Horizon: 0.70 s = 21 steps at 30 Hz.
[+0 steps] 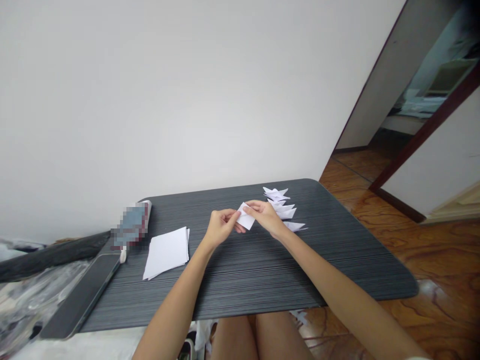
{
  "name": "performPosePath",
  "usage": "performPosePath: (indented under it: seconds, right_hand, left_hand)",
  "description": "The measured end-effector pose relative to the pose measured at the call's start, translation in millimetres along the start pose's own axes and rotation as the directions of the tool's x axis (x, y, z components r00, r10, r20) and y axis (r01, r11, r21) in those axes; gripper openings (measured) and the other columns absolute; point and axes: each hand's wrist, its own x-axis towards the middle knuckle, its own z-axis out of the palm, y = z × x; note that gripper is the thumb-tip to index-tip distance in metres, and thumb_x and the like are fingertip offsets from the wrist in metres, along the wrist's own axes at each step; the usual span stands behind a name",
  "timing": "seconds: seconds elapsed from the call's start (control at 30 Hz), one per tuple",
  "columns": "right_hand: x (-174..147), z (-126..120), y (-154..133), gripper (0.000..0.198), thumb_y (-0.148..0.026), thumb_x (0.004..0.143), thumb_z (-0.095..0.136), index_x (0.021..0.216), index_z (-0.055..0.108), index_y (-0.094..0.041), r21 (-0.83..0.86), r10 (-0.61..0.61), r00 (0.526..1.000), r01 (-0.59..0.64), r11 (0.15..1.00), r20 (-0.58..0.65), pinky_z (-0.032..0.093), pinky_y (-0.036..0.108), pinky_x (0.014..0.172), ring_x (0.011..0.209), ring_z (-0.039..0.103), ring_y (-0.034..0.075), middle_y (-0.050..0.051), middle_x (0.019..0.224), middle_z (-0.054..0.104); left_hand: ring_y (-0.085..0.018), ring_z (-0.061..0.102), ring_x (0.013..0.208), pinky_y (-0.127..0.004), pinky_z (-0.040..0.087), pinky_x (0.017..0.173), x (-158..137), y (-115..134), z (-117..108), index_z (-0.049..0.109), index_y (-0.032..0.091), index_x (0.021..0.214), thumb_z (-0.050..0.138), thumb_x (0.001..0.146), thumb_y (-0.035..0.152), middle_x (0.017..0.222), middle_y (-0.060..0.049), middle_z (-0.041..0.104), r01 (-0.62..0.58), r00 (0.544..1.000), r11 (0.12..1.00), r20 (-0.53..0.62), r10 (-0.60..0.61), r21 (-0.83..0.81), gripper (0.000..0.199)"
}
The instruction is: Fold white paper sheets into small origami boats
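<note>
Between my two hands, above the middle of the dark table (240, 280), is a small folded piece of white paper (246, 220), roughly diamond-shaped as I see it. My left hand (222, 226) pinches its left side between thumb and fingers. On the right side, my right hand (265, 215) grips it too, with the thumb lying on top. Just beyond and beside my right hand are several folded white paper boats (287, 212), partly hidden by that hand and wrist. To the left of my left hand lies a stack of white paper sheets (167, 252).
A dark phone (84, 295) lies along the table's left edge. Behind it stands a blurred-out object (131, 226) with a small white piece beside it. A white wall (225, 100) rises behind the table; a wooden floor (431, 250) shows on the right.
</note>
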Motion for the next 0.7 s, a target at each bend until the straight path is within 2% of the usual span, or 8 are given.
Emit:
performPosePath:
  seconds: [0.1, 0.3, 0.43, 0.6, 0.7]
  right_hand:
    - [-0.4, -3.0, -0.2, 0.026, -0.038, 0.065, 0.062, 0.065, 0.06, -0.012, -0.094, 0.063, 0.995, -0.056, 0.994, 0.077, 0.035, 0.02, 0.038, 0.038, 0.047, 0.007, -0.001, 0.049, 0.057]
    - [-0.9, -3.2, -4.2, 0.026, -0.038, 0.065, 0.062, 0.061, 0.058, -0.013, -0.027, 0.054, 0.994, -0.051, 0.998, 0.094, 0.028, 0.018, 0.033, 0.033, 0.045, 0.006, -0.002, 0.046, 0.056]
    - [1.1, -5.4, -4.9, 0.026, -0.038, 0.069, 0.058, 0.07, 0.059, -0.012, -0.013, 0.029, 0.987, -0.027, 1.0, 0.16, 0.027, 0.018, 0.034, 0.034, 0.047, 0.006, -0.002, 0.046, 0.056]
    - [0.0, -4.0, -1.5, 0.027, -0.031, 0.07, 0.056, 0.091, 0.051, -0.014, -0.099, 0.001, 0.988, 0.015, 0.995, 0.155, 0.027, 0.017, 0.034, 0.032, 0.048, 0.008, -0.004, 0.044, 0.056]
    - [-2.2, -1.0, -1.9, 0.033, -0.029, 0.071, 0.054, 0.1, 0.042, -0.018, -0.07, -0.029, 0.98, 0.044, 0.997, 0.198, 0.029, 0.016, 0.034, 0.032, 0.048, 0.008, -0.006, 0.045, 0.057]
  left_hand:
    - [-0.015, 0.061, 0.047, -0.024, 0.05, 0.046, -0.3, 2.7, -0.5, 0.059, 0.007, 0.074, 0.049, 0.077, 0.039, 0.055, -0.008, 0.064, 0.018, 1.0, 1.0, 0.016, -0.017, -0.025, 0.034]
    - [-0.016, 0.061, 0.046, -0.024, 0.049, 0.044, 1.3, 6.5, -2.1, 0.058, 0.005, 0.074, 0.052, 0.075, 0.039, 0.052, -0.008, 0.064, 0.074, 0.997, 0.988, 0.042, -0.069, -0.133, 0.034]
    - [-0.017, 0.061, 0.046, -0.023, 0.048, 0.041, 4.2, 2.1, -6.7, 0.057, 0.004, 0.077, 0.052, 0.075, 0.04, 0.052, -0.009, 0.063, 0.133, 0.99, 0.972, 0.068, -0.122, -0.192, 0.037]
    - [-0.016, 0.058, 0.039, -0.021, 0.044, 0.037, 5.3, -2.1, -5.2, 0.045, 0.006, 0.104, 0.055, 0.074, 0.036, 0.049, -0.004, 0.061, 0.124, 0.991, 0.977, 0.07, -0.113, -0.176, 0.044]
    - [-0.013, 0.056, 0.036, -0.018, 0.041, 0.034, 4.7, -0.5, -3.2, 0.035, 0.009, 0.116, 0.055, 0.074, 0.034, 0.046, 0.0, 0.059, 0.082, 0.994, 0.984, 0.084, -0.07, -0.158, 0.053]
